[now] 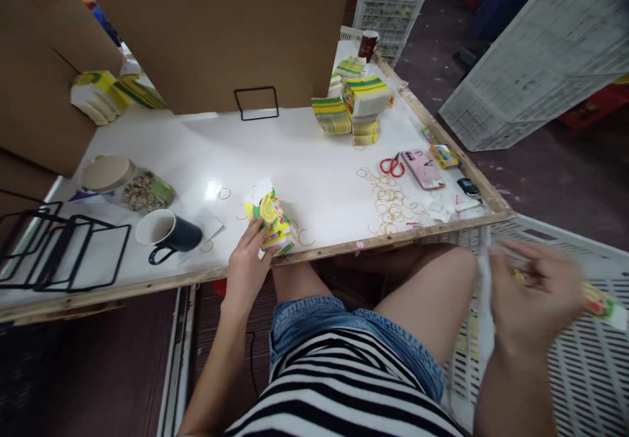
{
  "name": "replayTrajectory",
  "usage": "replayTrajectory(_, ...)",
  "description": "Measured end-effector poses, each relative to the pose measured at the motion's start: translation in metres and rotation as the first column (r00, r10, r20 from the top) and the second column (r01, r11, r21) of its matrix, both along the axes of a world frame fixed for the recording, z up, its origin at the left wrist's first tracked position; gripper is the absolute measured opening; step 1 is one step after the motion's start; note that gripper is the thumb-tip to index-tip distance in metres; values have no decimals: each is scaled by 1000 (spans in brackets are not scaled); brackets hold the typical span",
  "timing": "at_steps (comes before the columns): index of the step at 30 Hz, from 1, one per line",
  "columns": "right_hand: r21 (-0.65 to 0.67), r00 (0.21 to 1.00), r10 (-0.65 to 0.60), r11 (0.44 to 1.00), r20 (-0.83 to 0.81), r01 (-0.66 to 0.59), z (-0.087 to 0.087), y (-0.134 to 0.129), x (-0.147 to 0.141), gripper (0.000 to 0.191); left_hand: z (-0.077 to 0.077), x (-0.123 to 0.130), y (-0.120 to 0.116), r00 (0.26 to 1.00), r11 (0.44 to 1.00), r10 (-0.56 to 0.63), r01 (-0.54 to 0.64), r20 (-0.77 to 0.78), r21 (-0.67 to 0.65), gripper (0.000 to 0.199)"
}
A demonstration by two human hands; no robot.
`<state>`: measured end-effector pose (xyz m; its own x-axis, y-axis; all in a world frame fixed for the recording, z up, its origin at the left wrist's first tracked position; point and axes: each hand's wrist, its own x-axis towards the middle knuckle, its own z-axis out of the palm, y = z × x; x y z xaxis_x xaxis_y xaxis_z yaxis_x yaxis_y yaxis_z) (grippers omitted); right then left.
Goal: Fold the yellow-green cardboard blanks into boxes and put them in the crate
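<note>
Near the table's front edge, my left hand (250, 255) rests with its fingers on a small yellow-and-green box (275, 217), whose white flap stands up at the far end. My right hand (535, 289) is off the table at the right, over a white plastic crate (584, 358), and is blurred by motion. Its fingers are curled round a small yellow, green and white packet (602, 304) that sticks out on the right side. Thin rubber bands (390, 204) lie scattered on the right part of the table, with a few near the box.
Stacks of flat yellow-green cartons (331, 114) stand at the back right. Red scissors (392, 166), a pink phone (421, 169) and a black object (468, 187) lie at the right. A dark mug (179, 232), a jar (142, 191) and black wire racks (73, 250) are at the left.
</note>
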<state>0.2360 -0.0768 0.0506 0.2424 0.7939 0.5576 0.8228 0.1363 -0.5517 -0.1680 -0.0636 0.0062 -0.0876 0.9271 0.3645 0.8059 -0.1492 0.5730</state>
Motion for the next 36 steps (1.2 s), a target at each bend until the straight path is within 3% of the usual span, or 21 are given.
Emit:
replayTrajectory(1, 34, 989, -80, 996, -122, 84, -5, 4, -16, 27, -1, -3, 0, 1000, 1000, -7, 7, 3, -15, 34)
replayTrajectory(2, 8, 971, -64, 998, -229, 68, -10, 8, -35, 27, 0, -5, 1, 1000, 1000, -13, 13, 7, -27, 30)
replayTrajectory(5, -116, 874, 115, 975, -472, -191, -18, 17, -90, 28, 10, -6, -1, 999, 998, -35, 36, 15, -54, 20)
replayTrajectory(7, -170, 785, 202, 916, -585, -362, -19, 18, -117, 27, 16, -1, -6, 1000, 999, -27, 27, 9, -32, 18)
replayTrajectory(10, -215, 629, 261, 788, -732, -577, -19, 18, -143, 37, 21, 16, -14, 1000, 990, 9, -11, 16, 138, 21)
replayTrajectory(12, -212, 534, 261, 714, -804, -668, -20, 18, -153, 45, 19, 27, -17, 998, 964, -47, 35, 38, 264, 21)
replayTrajectory(14, -210, 486, 250, 674, -837, -708, -22, 19, -160, 48, 16, 31, -15, 994, 949, -98, 82, 40, 304, 20)
replayTrajectory(18, -239, 462, 223, 623, -858, -744, -32, 21, -168, 45, 5, 11, 1, 999, 993, -30, 27, 28, 118, 53)
replayTrajectory(21, -235, 436, 223, 590, -872, -772, -41, 23, -173, 44, 1, -8, 7, 993, 998, -50, 47, 107, 30, 39)
replayTrajectory(25, -241, 460, 292, 558, -839, -794, -53, 31, -182, 39, 8, -13, 6, 942, 999, -36, 41, 333, -7, 25)
replayTrajectory(30, -471, 777, 456, 620, -434, -628, -68, 56, -202, 24, 8, -14, 8, 874, 997, 10, -45, 486, 60, 27)
replayTrajectory(32, -523, 810, 489, 621, -324, -584, -73, 67, -214, 15, 0, -16, 14, 842, 978, 75, -167, 535, 126, 31)
replayTrajectory(34, -549, 810, 519, 607, -274, -575, -76, 76, -225, 9, -12, -18, 24, 776, 954, 177, -286, 605, 87, 42)
replayTrajectory(36, -577, 800, 553, 584, -232, -571, -77, 83, -233, 6, -24, -16, 36, 710, 969, 213, -241, 671, -53, 64)
